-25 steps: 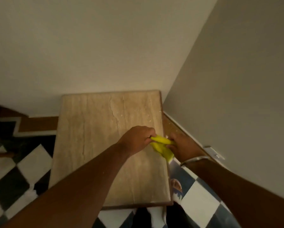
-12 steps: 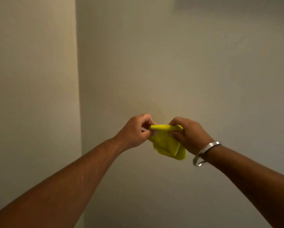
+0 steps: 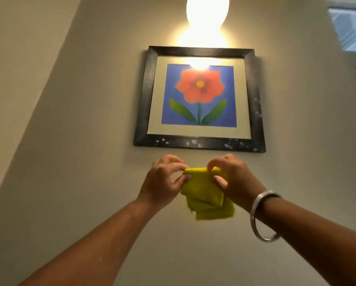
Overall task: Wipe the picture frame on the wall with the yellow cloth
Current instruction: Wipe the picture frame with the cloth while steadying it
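Observation:
A dark picture frame [image 3: 199, 144] hangs on the wall above my hands, holding a red flower on a blue ground. White specks dot its bottom and right bars. The yellow cloth [image 3: 206, 195] is folded and hangs between both hands just below the frame, apart from it. My left hand [image 3: 162, 180] pinches the cloth's upper left edge. My right hand [image 3: 232, 178], with a metal bangle on the wrist, grips the upper right part.
A lit wall lamp [image 3: 207, 15] glares straight above the frame and reflects in its glass. A window [image 3: 350, 27] shows at the top right. A wall corner [image 3: 49, 89] runs up the left side.
The view has swung up from the small stone-topped table to the wall, bringing the frame into sight. Both hands have risen with the cloth still held between them.

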`<state>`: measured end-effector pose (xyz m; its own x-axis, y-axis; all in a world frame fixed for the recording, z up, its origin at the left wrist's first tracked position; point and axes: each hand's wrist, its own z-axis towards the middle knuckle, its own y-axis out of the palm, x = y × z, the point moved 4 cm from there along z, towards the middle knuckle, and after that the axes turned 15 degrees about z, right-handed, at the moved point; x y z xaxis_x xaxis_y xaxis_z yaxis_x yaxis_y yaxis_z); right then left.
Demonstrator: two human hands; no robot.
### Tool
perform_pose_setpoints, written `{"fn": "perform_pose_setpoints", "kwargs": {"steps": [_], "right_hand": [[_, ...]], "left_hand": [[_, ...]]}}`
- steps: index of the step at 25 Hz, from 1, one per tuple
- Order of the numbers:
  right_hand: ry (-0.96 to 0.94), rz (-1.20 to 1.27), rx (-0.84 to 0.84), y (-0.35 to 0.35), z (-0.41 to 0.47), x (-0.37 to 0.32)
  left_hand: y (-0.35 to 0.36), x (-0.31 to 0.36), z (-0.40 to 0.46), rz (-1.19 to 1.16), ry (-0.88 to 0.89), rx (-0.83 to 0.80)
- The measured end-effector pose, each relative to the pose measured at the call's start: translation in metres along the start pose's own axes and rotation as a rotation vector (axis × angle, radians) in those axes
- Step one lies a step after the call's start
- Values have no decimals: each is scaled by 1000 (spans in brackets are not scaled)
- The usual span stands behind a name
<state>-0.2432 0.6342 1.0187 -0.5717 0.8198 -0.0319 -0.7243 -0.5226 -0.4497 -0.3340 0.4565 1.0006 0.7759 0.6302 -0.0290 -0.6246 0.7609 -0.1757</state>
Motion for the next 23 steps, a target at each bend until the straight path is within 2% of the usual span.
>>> {"fn": "perform_pose_setpoints", "kwargs": {"steps": [3, 6, 10, 12, 14, 17, 23], "right_hand": [[-119, -173, 26, -9, 43, -2], [-147, -390, 72, 0, 74, -6], [-18, -488, 176, 32, 86, 6], [56, -472, 213, 53, 80, 15], [100, -479, 242, 68, 77, 21], [101, -469, 313, 75, 82, 26], [-116, -535, 373, 70, 92, 39]], "left_hand": [[0, -5, 53, 257, 40, 75], [6, -19, 83, 324, 11, 150], [21, -32, 95, 314, 36, 237], [23, -38, 94, 356, 89, 352], [19, -55, 90, 461, 62, 458], [18, -79, 91, 480, -82, 407], [25, -82, 97, 593, -108, 358]]}}
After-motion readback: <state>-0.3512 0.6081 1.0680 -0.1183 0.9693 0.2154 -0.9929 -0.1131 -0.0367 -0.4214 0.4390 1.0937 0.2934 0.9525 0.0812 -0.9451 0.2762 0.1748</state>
